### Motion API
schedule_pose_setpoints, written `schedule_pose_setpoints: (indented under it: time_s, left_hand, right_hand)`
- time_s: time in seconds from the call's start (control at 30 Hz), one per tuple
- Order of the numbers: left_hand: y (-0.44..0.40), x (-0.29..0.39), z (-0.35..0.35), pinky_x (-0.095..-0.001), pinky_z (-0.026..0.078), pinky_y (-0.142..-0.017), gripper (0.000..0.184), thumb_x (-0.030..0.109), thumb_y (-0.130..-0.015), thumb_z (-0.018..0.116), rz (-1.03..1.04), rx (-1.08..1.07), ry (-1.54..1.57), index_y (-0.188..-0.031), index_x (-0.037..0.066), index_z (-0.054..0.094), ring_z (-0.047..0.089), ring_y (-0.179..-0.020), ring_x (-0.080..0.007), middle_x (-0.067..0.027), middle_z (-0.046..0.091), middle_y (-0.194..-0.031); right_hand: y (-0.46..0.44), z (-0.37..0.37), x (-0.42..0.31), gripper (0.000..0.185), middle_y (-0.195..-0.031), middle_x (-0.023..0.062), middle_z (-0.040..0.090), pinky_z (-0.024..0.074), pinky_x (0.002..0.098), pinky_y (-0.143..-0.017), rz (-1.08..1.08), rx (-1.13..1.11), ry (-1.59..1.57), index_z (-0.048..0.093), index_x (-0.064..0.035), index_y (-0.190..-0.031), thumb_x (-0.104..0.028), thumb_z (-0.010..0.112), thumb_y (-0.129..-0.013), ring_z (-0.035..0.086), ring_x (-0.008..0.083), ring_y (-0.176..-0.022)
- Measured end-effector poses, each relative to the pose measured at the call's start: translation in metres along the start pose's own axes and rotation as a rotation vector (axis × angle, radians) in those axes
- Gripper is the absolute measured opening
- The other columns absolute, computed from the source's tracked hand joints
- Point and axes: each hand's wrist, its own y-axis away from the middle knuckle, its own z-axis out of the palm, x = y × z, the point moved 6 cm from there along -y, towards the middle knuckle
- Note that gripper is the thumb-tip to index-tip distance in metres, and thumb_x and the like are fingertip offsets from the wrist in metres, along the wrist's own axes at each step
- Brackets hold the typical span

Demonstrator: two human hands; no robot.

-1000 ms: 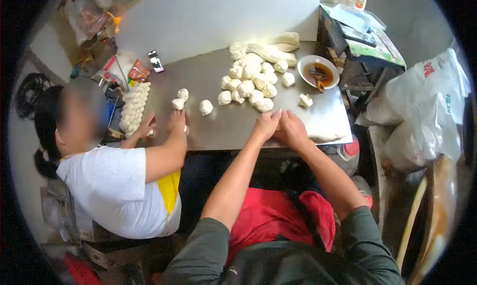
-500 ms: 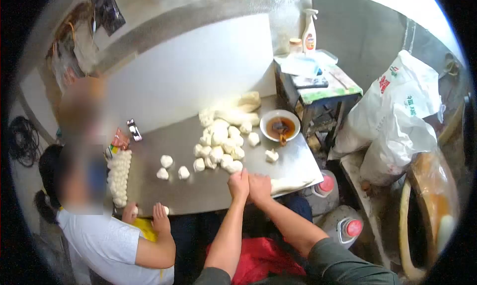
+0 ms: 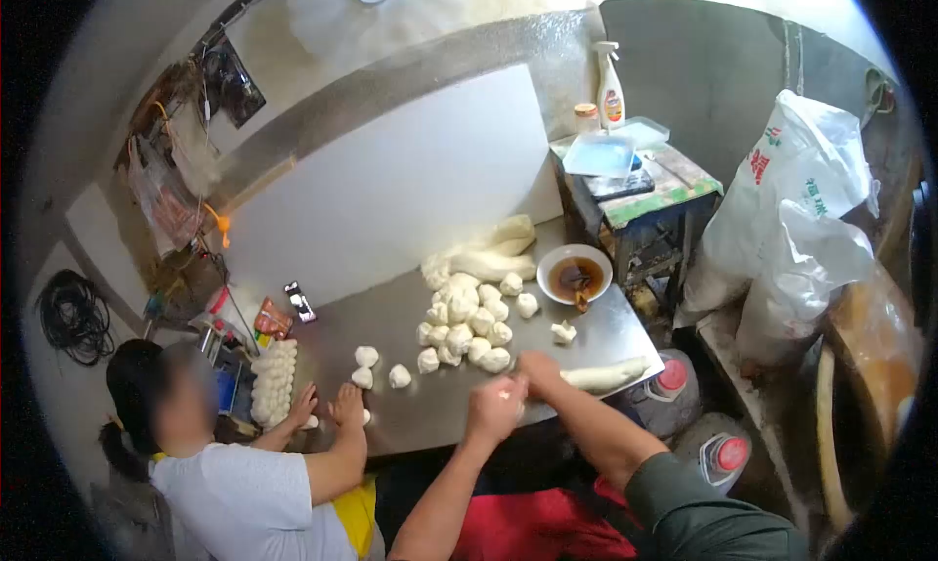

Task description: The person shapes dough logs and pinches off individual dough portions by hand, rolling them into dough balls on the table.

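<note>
Working at the near edge of a metal table point(image 3: 440, 409), a person curls the left hand point(image 3: 494, 411) around a pale scrap point(image 3: 506, 395), apparently dough. The right hand point(image 3: 536, 369), slightly apart, sits at the near end of a long dough roll point(image 3: 611, 374); its fingers are hidden, so its grip cannot be told. Beyond the hands lies a pile of dough balls point(image 3: 459, 317), with a bowl point(image 3: 543, 269) of brown liquid to its right. The parted hands suggest the scrap is separate from the roll.
</note>
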Motion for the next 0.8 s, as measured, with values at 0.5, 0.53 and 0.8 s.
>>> schedule_pose_setpoints:
  time_s: [0.5,0.53,0.8]
  left_hand:
    - [-0.041,-0.082,0.095,-0.0478,0.05,-0.086,0.05,0.045,-0.099,0.057,-0.35,-0.235,0.118,-0.107,-0.004,0.065,0.067,-0.098,-0.0425,-0.0263,0.07,-0.101]
    - [-0.041,-0.08,0.106,-0.0478,0.05,-0.086,0.05,0.045,-0.099,0.057,-0.344,-0.248,0.135,-0.107,-0.004,0.065,0.067,-0.098,-0.0425,-0.0263,0.07,-0.101]
    - [-0.016,-0.028,0.104,-0.05,0.049,-0.085,0.028,0.026,-0.094,0.063,-0.013,0.242,0.098,-0.097,-0.002,0.063,0.062,-0.095,-0.0443,-0.0236,0.066,-0.095]
  right_hand:
    - [0.039,0.02,0.048,0.048,-0.095,0.0194,0.062,0.05,0.0516,-0.077,-0.613,0.54,0.019,0.055,-0.0076,-0.117,-0.025,0.077,-0.078,0.062,0.0416,-0.09]
    - [0.064,-0.006,0.04,0.052,-0.097,0.0213,0.061,0.049,0.0541,-0.076,-0.651,0.604,-0.061,0.054,-0.0101,-0.122,-0.019,0.077,-0.077,0.061,0.044,-0.086]
    - [0.045,0.001,0.052,0.025,-0.098,0.0184,0.071,0.0522,0.0497,-0.079,-0.252,0.4,-0.146,0.068,-0.0122,-0.102,-0.031,0.068,-0.085,0.068,0.0376,-0.098]
